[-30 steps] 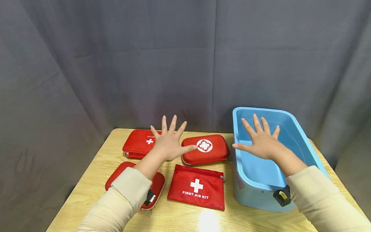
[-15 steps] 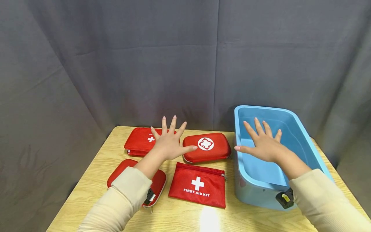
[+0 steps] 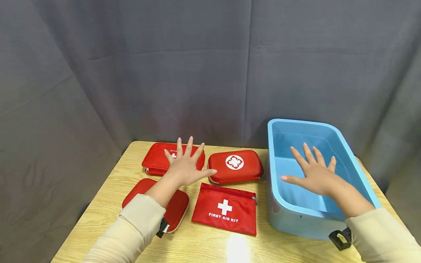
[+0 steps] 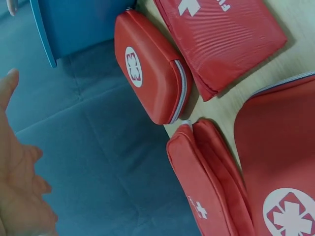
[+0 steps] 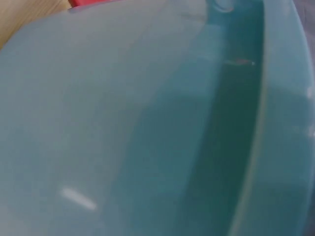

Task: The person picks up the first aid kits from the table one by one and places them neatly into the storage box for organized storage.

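Observation:
My left hand (image 3: 185, 168) is held up with fingers spread, holding nothing, in front of two red first aid cases. One, the back-left case (image 3: 157, 155), is partly hidden behind the fingers; the front-left case (image 3: 175, 208) is partly covered by the forearm. To the hand's right lies a red hard case (image 3: 213, 164) with a white round emblem. Nearer the front is a flat red pouch (image 3: 210, 208) lettered FIRST AID KIT. My right hand (image 3: 317, 177), fingers also spread and holding nothing, appears over the blue bin (image 3: 273, 175). The right wrist view shows mostly the bin's side (image 5: 98, 123).
A wooden table (image 3: 98, 219) carries the cases, the pouch and the bin. Grey curtain (image 3: 184, 73) hangs behind the table and along both sides. The bin's tall walls stand at the table's right side.
Both hands keep their fingers spread. My right hand has moved right and lower in the head view; my left hand has shifted slightly left and down. The cases and bin stay in place.

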The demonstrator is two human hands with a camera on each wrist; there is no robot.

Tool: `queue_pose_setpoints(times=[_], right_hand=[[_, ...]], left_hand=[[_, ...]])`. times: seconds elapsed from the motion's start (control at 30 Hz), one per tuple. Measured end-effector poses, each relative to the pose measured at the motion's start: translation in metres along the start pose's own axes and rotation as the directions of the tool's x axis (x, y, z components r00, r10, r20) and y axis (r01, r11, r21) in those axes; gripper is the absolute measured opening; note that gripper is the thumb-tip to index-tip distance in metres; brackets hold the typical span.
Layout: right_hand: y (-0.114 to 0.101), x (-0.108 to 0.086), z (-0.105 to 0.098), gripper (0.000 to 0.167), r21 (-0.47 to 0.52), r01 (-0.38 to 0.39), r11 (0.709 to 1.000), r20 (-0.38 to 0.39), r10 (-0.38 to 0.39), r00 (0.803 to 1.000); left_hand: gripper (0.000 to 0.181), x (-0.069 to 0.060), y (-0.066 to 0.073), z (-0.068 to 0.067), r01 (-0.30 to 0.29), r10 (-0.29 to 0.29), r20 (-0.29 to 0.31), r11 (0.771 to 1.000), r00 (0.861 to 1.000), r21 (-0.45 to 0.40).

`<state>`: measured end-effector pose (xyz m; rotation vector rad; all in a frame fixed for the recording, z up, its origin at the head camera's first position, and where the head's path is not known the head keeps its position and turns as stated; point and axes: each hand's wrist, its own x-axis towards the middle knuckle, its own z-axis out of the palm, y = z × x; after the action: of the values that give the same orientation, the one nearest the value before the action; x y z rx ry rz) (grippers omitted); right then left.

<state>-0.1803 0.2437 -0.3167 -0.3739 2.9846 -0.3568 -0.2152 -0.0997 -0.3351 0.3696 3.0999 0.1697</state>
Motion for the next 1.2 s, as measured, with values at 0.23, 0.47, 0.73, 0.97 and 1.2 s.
queue_pose_setpoints(times=[0.23,0.47,0.73,0.97,1.2], right_hand=[[0.010,-0.012,0.004,0.097,-0.007,-0.007,1.000,-0.002,0.007,1.000],[0.023,-0.023,0.009,0.095,-0.017,-0.023,1.000,-0.008,0.023,1.000],[0.034,-0.031,0.013,0.093,0.030,-0.034,0.999,0.008,0.034,0.999],[0.046,-0.043,0.017,0.092,0.039,-0.040,0.998,-0.019,0.041,0.999],[0.057,-0.055,0.021,0.089,0.056,-0.048,0.997,-0.035,0.050,0.998]], left_hand=[[0.089,-0.008,-0.012,0.008,0.022,-0.022,0.005,0.999,1.000,-0.028],[0.090,-0.015,-0.028,0.015,0.066,-0.063,0.040,0.996,0.997,-0.067],[0.094,-0.024,-0.042,0.021,0.094,-0.090,0.064,0.993,0.994,-0.068],[0.094,-0.033,-0.056,0.027,0.122,-0.116,0.073,0.990,0.991,-0.075],[0.093,-0.043,-0.069,0.033,0.140,-0.132,0.072,0.983,0.989,-0.119]])
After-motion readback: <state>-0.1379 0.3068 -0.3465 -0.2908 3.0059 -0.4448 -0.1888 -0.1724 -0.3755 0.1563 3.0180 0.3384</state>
